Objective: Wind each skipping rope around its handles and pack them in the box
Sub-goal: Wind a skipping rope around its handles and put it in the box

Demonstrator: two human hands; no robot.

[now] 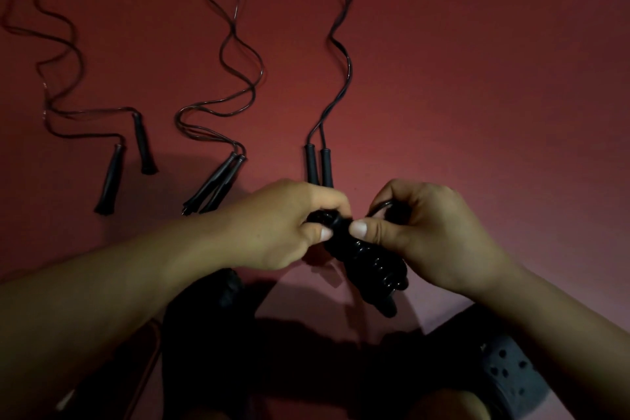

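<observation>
Hiding bundled rope ends: hands' grip.

Glossy black plastic cord wound on matt handles; smooth matt red floor.

Dim indoor room: bare red floor.

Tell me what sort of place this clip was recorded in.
Probably an indoor floor in a home or plain room, dimly lit. The person works low over a bare reddish floor, skipping ropes are laid straight on it, and a perforated clog shows at the bottom edge.
</observation>
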